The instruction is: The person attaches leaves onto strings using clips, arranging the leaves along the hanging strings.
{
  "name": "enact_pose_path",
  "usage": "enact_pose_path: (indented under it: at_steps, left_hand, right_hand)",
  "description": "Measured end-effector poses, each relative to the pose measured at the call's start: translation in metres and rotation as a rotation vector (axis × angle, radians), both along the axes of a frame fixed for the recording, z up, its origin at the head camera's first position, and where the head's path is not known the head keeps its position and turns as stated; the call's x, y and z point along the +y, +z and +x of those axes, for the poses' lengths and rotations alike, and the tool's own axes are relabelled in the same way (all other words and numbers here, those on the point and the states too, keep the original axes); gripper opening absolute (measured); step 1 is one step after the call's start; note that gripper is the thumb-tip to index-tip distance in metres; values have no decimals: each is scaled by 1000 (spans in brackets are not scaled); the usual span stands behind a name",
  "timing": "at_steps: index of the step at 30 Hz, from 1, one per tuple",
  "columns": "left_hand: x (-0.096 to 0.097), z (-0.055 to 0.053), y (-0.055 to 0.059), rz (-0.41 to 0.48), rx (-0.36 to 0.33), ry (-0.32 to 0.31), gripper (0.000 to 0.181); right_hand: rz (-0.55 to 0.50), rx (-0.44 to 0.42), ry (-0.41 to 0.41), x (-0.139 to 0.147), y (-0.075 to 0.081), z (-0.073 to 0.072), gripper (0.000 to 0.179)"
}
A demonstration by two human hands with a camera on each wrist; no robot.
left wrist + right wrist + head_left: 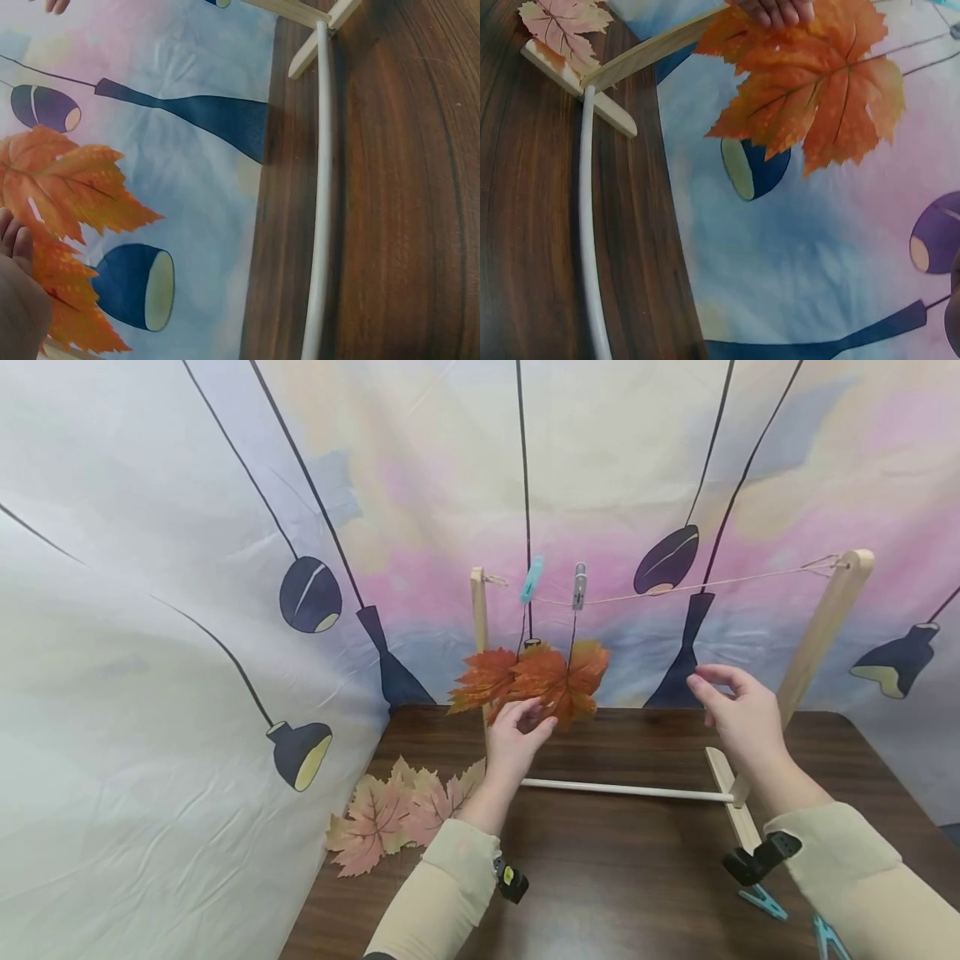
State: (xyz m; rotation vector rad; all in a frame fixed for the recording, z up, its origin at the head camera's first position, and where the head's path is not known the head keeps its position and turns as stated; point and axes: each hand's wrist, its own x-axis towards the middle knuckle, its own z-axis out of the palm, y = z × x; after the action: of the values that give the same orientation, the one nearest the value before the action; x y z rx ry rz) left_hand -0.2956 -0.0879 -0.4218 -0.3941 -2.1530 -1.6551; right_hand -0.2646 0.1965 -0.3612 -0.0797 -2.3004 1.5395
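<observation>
Two orange maple leaves [567, 681] hang by their stems from a string [697, 587], one under a blue clothespin [532, 580], the other under a grey clothespin [579, 587]. My left hand [517, 739] is at their lower edge, its fingers loosely bent and overlapping the front leaf [832, 75] in the right wrist view. Raised near the frame's right post, my right hand [738, 710] has thumb and index finger close together with nothing visible between them. Only part of the left hand [19, 300] shows in its own wrist view.
The wooden frame has a left post [480, 610], a right post [825, 627] and a white crossbar [630, 790] low over the brown table [600, 877]. Pale pink leaves [375, 822] lie at the left. Blue clothespins [763, 902] lie by the right forearm. A painted cloth [600, 460] hangs behind.
</observation>
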Motion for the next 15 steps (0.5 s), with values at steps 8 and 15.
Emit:
enact_pose_path:
  at_steps: [8, 15]
  left_hand:
    - [-10, 7, -9, 33, -22, 18, 35]
    - [-20, 13, -19, 49, -94, 58, 34]
  right_hand:
    - [46, -32, -11, 12, -17, 7, 50]
    - [21, -35, -34, 28, -36, 13, 41]
